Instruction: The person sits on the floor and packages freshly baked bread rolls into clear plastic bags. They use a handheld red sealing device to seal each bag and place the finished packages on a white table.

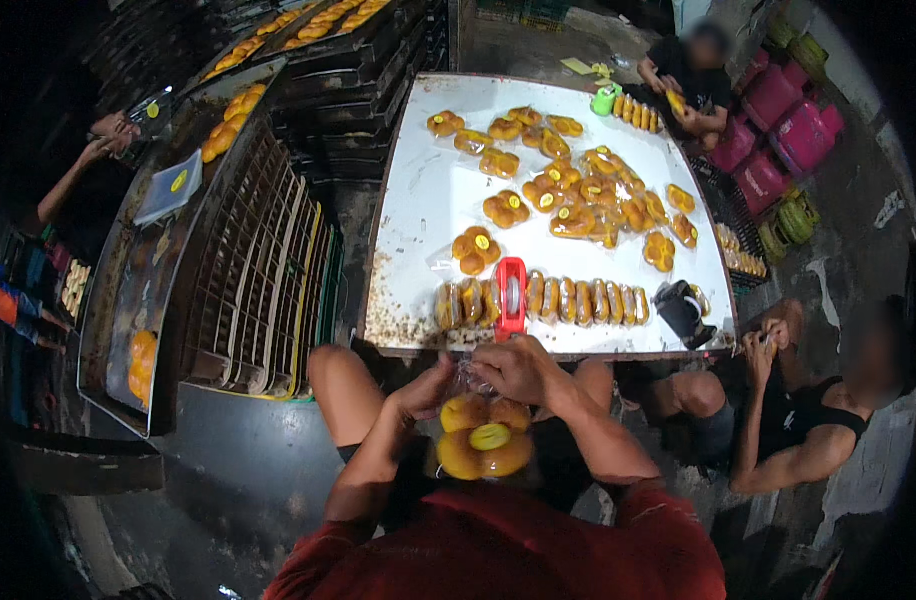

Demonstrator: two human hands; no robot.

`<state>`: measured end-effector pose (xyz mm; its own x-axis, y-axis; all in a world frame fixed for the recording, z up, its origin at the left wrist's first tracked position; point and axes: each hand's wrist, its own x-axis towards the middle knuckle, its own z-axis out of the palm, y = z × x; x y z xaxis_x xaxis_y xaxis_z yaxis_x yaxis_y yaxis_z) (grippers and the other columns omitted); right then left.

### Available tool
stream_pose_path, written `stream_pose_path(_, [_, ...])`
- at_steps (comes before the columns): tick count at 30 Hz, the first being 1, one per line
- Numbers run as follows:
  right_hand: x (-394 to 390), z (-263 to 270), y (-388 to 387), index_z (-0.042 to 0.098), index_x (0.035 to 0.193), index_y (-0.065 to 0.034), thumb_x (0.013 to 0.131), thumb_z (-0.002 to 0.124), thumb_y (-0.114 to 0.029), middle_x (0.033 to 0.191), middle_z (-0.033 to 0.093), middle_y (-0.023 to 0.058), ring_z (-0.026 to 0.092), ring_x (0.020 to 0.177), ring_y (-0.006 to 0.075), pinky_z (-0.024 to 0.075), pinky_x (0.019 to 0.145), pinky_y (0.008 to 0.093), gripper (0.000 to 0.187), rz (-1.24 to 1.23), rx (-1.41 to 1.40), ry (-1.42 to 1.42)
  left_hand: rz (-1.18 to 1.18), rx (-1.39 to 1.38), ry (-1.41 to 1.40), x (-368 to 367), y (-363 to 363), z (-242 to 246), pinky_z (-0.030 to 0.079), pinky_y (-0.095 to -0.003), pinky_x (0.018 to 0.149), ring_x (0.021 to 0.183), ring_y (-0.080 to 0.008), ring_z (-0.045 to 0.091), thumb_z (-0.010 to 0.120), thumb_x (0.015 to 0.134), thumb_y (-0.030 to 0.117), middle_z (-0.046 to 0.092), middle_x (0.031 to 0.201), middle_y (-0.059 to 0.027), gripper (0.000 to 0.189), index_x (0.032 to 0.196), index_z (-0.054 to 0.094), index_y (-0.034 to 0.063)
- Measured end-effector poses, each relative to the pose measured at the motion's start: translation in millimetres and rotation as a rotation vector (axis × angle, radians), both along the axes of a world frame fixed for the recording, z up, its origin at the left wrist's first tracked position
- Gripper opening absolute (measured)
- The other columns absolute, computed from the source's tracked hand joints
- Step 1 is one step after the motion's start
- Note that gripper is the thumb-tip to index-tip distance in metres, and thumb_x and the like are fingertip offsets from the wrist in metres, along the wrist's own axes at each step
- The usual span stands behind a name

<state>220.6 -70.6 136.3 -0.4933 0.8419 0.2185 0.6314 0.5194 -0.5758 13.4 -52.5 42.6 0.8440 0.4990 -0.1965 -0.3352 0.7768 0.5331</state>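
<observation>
Between my hands, over my lap, hangs a bread bun in a clear plastic bag (485, 446) with a yellow label. My left hand (430, 386) and my right hand (514, 369) both grip the gathered neck of that bag near the table's edge. Just beyond them stands a red tape dispenser (511, 296) on the white table (413, 202). A row of bagged buns (585, 301) runs to its right, and a few bagged buns (469, 301) stand to its left. Farther back lies a loose pile of bagged buns (596, 191), some with yellow labels.
A black cup (683, 311) lies tipped at the table's right corner. To the left are a metal tray (116, 300) with buns and plastic bags (171, 191), stacked crates (248, 262) and stacked trays (345, 97). People sit at the right and far right; another person's hands show at the left.
</observation>
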Motion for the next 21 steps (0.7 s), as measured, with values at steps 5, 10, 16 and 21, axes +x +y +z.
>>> stream_pose_path(5, [3.6,10.4,-9.6,0.068,0.106,-0.008,0.087,0.064,-0.022,0.078,0.065,0.0161,0.064,0.07,0.0337,0.0495,0.061,0.0408,0.024,-0.001,-0.084,0.104,-0.062,0.449,0.367,8.4,-7.5,55.3,0.047,-0.0316,0.094,0.105,-0.0183,0.059,0.072,0.081,0.006,0.062,0.113,-0.0094,0.041,0.118,0.057,-0.0014])
stream_pose_path(10, [29.0,19.8,-14.4,0.06,0.124,-0.0083,0.09,0.06,-0.028,0.103,0.065,0.0225,0.064,0.082,0.0371,0.0494,0.076,0.0445,0.039,-0.066,-0.288,0.002,-0.075,0.362,0.543,-18.2,-8.8,60.7,0.052,-0.0286,0.082,0.089,-0.0171,0.064,0.072,0.08,0.003,0.068,0.097,-0.0093,0.027,0.106,0.065,-0.0046])
stream_pose_path(16, [11.5,-14.1,-12.4,0.066,0.102,0.0001,0.092,0.058,-0.024,0.087,0.063,0.0141,0.061,0.077,0.0232,0.0473,0.075,0.0367,0.028,-0.387,-0.047,0.534,0.282,0.528,0.629,-5.8,-7.4,47.8,0.05,-0.0259,0.077,0.084,-0.0119,0.062,0.069,0.085,0.007,0.068,0.089,-0.0056,0.021,0.103,0.069,-0.0029])
stream_pose_path(21, [-3.8,-72.2,-17.5,0.064,0.098,-0.0006,0.094,0.057,-0.024,0.084,0.062,0.0067,0.058,0.079,0.0137,0.0456,0.073,0.0291,0.024,-0.491,-0.373,0.979,0.207,0.342,0.684,10.5,-10.1,42.9,0.052,-0.028,0.079,0.087,-0.0173,0.065,0.055,0.097,0.03,0.068,0.098,-0.0077,0.037,0.111,0.065,-0.0032])
